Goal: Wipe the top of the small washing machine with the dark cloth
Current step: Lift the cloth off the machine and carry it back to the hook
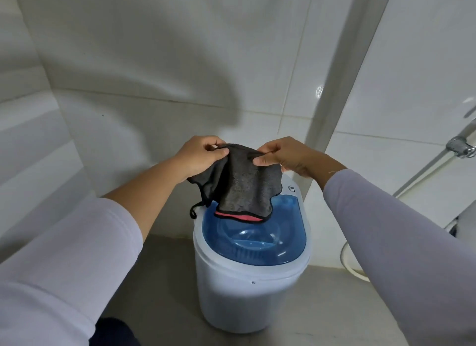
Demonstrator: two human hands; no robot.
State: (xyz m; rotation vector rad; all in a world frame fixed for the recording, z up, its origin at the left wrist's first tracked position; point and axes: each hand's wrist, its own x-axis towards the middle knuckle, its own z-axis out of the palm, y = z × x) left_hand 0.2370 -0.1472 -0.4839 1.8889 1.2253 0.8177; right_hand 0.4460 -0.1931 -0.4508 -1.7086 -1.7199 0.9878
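Note:
A small white washing machine (pixel 239 291) with a blue see-through lid (pixel 260 242) stands on the grey floor below me. A dark grey cloth (pixel 242 183) with a black hem and a pink underside hangs above the lid's far edge. My left hand (pixel 198 156) pinches the cloth's upper left corner, and my right hand (pixel 280 156) pinches its upper right edge. The cloth's lower hem hangs just over the lid; whether it touches is unclear. A thin black loop dangles from the cloth's left side.
White tiled walls close in behind and to the left. A white pipe (pixel 332 93) runs up the wall right of the machine. A metal tap with a hose (pixel 459 146) sits at the far right, and a white hose (pixel 347 263) curls on the floor.

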